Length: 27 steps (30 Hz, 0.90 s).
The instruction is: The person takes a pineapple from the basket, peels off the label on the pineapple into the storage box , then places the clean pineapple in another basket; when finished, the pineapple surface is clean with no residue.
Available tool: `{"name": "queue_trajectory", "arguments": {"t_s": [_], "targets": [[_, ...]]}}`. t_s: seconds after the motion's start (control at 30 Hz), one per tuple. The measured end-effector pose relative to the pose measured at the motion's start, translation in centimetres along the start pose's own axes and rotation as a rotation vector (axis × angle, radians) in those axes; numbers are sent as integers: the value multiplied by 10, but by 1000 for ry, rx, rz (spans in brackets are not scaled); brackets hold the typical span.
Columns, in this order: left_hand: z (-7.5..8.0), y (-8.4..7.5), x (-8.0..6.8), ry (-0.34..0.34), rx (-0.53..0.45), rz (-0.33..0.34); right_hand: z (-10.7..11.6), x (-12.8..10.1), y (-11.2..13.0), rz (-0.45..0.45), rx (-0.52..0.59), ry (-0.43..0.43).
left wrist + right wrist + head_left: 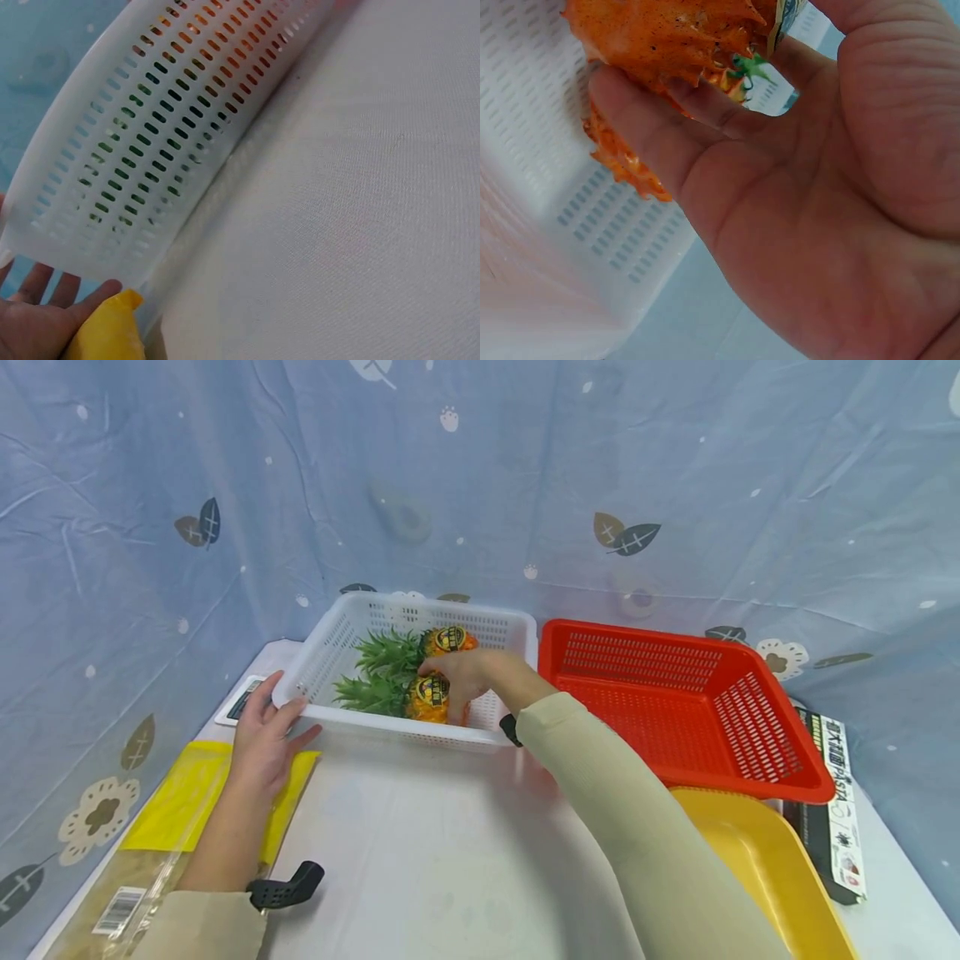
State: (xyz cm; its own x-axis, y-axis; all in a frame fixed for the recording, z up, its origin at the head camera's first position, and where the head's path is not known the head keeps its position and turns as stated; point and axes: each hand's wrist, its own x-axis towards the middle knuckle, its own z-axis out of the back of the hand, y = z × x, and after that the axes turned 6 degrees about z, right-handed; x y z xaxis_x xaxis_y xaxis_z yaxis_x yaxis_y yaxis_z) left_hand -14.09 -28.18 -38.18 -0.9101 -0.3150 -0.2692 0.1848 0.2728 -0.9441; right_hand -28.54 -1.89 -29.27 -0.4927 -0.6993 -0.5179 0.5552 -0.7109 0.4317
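Note:
A white slotted basket [408, 725] stands at the back, with two pineapples lying in it, orange-bodied with green crowns and black-and-gold labels. My right hand [468, 681] reaches in from the right and holds the front pineapple [426, 708] around its body. The right wrist view shows fingers along the underside of its spiky orange skin [660, 37]. Behind it lies the rear pineapple [455, 639], crown also to the left. My left hand [260, 745] grips the basket's front left corner by the rim; the left wrist view shows fingers [66, 289] beneath that corner.
A red slotted basket [622, 752] stands to the right, tilted. Below it is a yellow tray [750, 843], beside a black-and-white pasta box [843, 810]. A yellow and clear package [176, 793] lies under my left arm. A small white device [234, 702] sits left of the white basket.

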Motion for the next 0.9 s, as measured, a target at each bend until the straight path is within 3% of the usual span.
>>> {"name": "queue_trajectory", "arguments": {"t_s": [0.63,0.9], "targets": [[-1,5,0,11,2,-21,4,-4,-15,38,182,-51],[0,3,-2,10,-12,-33,11,-16,-13,109,234,-98]]}}
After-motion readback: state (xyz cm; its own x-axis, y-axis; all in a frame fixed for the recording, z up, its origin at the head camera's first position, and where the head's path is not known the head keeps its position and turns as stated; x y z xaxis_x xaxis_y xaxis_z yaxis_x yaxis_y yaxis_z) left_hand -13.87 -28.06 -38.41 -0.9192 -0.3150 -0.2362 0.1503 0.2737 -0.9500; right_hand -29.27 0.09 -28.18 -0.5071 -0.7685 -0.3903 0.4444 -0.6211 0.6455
